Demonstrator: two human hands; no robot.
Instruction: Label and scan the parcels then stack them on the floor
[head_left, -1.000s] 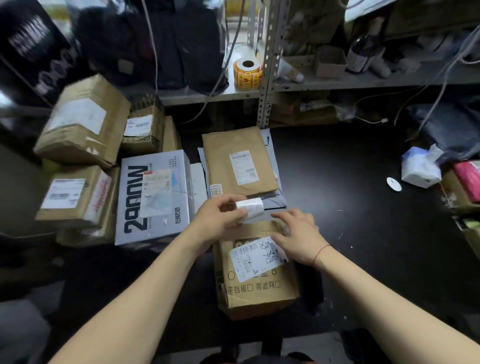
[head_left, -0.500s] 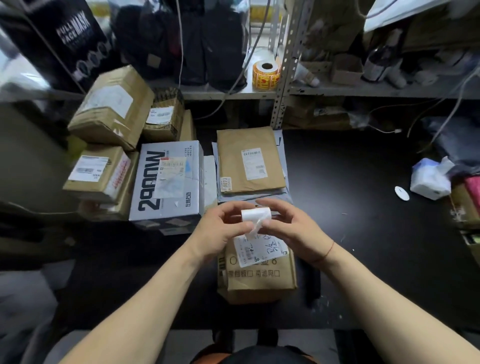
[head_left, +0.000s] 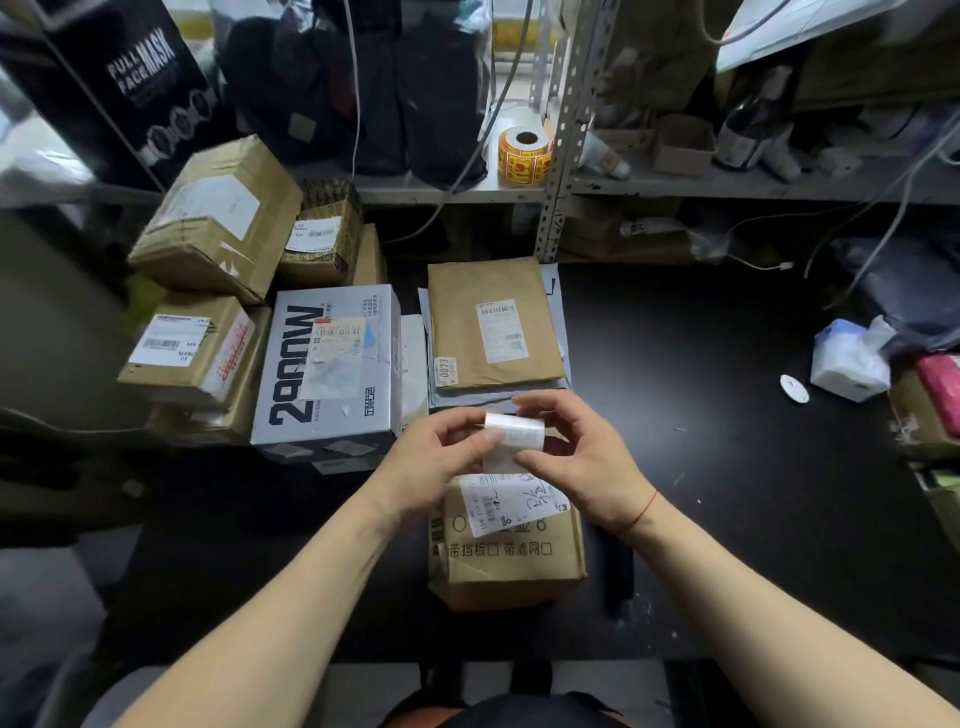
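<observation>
Your left hand (head_left: 441, 457) pinches the left end of the small white label (head_left: 514, 431), thumb on the near face and fingers behind. Hold that pinch firm as your anchor. Your right hand (head_left: 582, 462) curls its fingers round the label's right end, and the label sits just above the far edge of the brown carton (head_left: 506, 561).

The step looks like peeling the label off its backing. Work your right thumb at a corner and draw the backing away slowly rather than tugging, and keep the sticky side off your fingertips. Then lay it on a bare patch of the carton's top, beside the shipping label (head_left: 511, 501) and clear of its barcode. Smooth it from one edge across so it doesn't crease.

Left of the carton stands a grey box (head_left: 327, 369) marked 2900W, with a label on its top. The label in your hands is a short white strip, curled into a roll and glossy on top, with a paper tail hanging toward the carton. The carton lies flat on the black surface (head_left: 701, 467) under your hands. It is brown cardboard with printed characters near its front edge, and its skewed shipping label carries black handwriting.
</observation>
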